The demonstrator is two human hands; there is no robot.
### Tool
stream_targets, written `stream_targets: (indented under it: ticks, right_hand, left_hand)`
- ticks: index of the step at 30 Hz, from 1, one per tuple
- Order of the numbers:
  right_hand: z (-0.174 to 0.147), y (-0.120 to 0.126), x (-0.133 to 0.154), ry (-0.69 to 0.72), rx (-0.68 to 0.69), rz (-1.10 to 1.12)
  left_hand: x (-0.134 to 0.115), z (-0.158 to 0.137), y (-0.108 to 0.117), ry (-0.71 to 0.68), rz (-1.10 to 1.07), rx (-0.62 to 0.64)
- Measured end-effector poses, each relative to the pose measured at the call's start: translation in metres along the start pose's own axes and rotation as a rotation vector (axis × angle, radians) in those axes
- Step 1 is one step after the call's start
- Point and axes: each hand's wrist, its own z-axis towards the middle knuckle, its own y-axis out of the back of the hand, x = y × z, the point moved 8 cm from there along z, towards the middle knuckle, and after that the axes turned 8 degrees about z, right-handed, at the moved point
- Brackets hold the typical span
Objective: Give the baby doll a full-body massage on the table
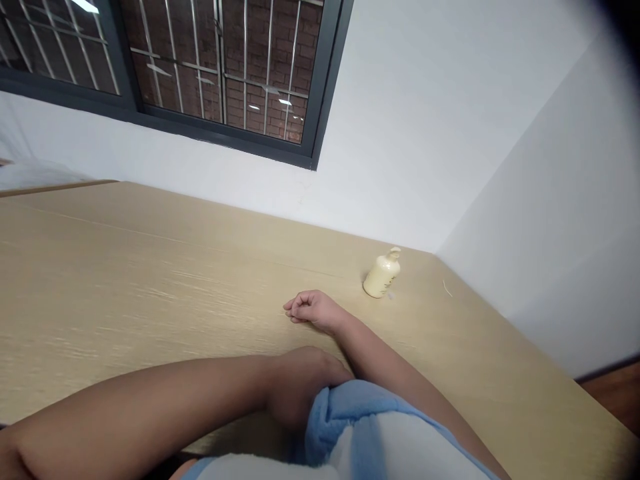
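A blue-and-white cloth that looks like a thick towel is bunched close to my body at the bottom of the view. My left hand reaches across and grips its blue edge, with the fingers mostly hidden behind the fabric. Just beyond, my right hand rests on the wooden tabletop, its fingers loosely curled and no object visible in them. To the right of that hand, apart from it, stands a cream pump bottle with dark markings on its side.
A thin pale strip lies near the table's right edge. White walls meet in a corner behind the table. A dark-framed window with metal bars is at upper left. Clear plastic shows at the far left.
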Motion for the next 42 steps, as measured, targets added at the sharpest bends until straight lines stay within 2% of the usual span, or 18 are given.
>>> stream_targets:
  ticks: [7,42]
  right_hand:
    - [-0.0013,-0.0015,0.0,-0.026,0.004,0.037]
    - [0.0014,0.0005,-0.004,-0.025,-0.011,0.048]
  left_hand:
    - [-0.0046,-0.0014,0.0059,-0.032,-0.028,-0.06]
    - [-0.0041,-0.0013,0.0051,-0.019,-0.018,-0.049]
